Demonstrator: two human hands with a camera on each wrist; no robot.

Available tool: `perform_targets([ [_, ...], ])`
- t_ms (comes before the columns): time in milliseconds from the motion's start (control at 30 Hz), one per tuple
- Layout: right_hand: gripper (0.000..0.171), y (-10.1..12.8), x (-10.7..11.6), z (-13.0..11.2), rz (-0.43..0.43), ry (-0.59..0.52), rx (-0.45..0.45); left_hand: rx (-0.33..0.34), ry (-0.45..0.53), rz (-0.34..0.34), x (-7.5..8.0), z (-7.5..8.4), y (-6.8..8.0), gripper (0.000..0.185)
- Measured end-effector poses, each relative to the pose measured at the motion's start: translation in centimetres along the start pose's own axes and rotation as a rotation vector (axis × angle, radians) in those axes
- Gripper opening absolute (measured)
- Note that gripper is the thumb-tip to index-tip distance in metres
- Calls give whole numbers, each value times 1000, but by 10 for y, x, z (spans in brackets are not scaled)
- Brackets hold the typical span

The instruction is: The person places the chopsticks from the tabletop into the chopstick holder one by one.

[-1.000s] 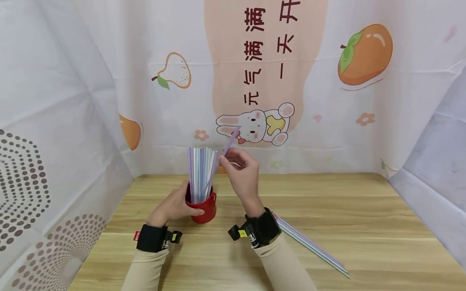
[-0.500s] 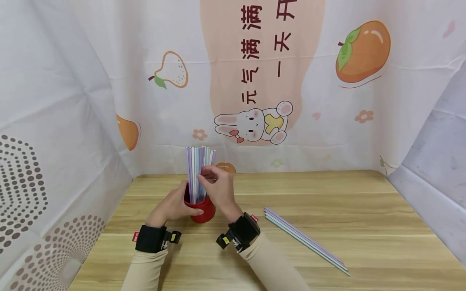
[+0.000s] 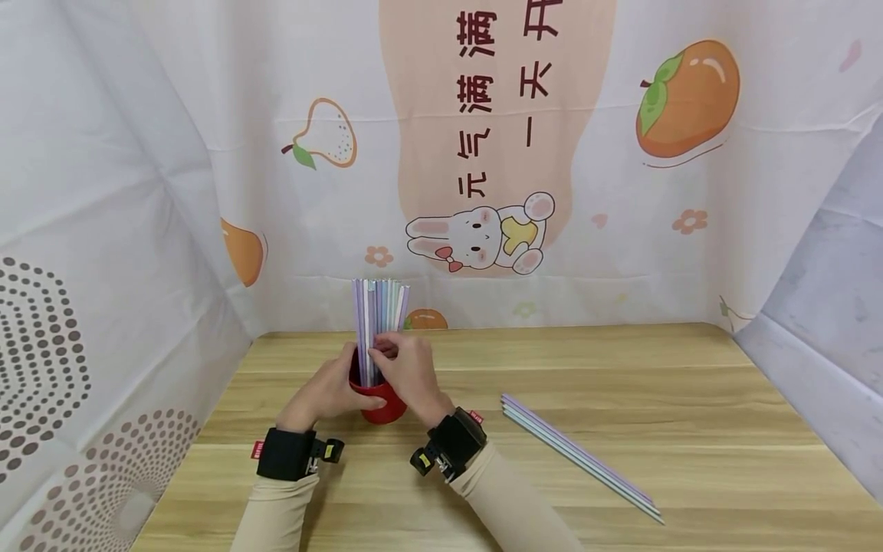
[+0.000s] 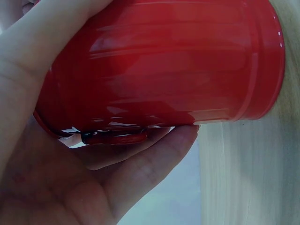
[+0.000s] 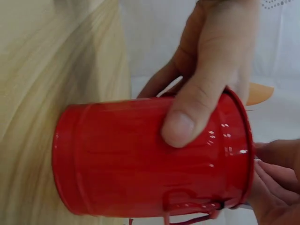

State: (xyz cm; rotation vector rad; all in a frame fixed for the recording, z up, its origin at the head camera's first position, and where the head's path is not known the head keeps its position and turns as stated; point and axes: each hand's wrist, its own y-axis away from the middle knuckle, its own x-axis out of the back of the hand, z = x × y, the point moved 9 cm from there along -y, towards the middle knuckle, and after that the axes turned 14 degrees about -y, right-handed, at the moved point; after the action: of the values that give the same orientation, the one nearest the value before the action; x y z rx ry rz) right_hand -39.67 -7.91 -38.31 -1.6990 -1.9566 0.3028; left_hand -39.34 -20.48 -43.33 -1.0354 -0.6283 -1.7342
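Note:
A small red metal bucket stands upright on the wooden table, filled with a bundle of thin straws in purple, white and pale blue. My left hand grips the bucket from its left side, thumb across the front, as the right wrist view also shows on the red wall. At the bucket's rim, my right hand pinches a purplish straw standing among the others. Its lower end is hidden inside the bucket. In the left wrist view, fingers wrap behind the bucket beside its handle fitting.
Several purple and pale blue straws lie together slantwise on the table, right of the right forearm. A printed white cloth hangs behind the table's far edge. Each wrist wears a black strap with a small camera.
My right hand has brought a purple straw from the bucket's upper right leftward and down into the bucket, its fingers now lower by the rim. My left hand has stayed on the bucket.

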Motion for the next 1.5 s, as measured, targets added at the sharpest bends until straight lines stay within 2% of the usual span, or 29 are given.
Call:
perform_targets([
  [167,22,1,-2,-1,-80,49,-40,11,0,-8,-1,0,-1,90],
  [333,21,3,1,-4,-112,32,-67,24,12,-16,-2,0,-1,90],
  [467,20,4,11,-12,-142,20,-56,30,34,-17,-4,0,-2,93],
  [567,18,5,26,-16,-147,23,-49,18,39,-23,-5,1,-3,96],
  [700,17,10,54,-15,-123,57,-84,10,54,-31,-6,1,-3,97],
  [933,11,28,108,-2,-84,230,-178,2,68,-25,-3,1,-2,100],
  [1100,10,44,142,16,-120,332,-231,8,81,-32,-2,0,-2,100],
  [1267,10,60,164,34,-167,382,-262,2,82,-33,-2,0,-2,101],
  [1500,12,74,181,47,-200,458,-300,-1,75,-30,-3,2,-2,102],
])
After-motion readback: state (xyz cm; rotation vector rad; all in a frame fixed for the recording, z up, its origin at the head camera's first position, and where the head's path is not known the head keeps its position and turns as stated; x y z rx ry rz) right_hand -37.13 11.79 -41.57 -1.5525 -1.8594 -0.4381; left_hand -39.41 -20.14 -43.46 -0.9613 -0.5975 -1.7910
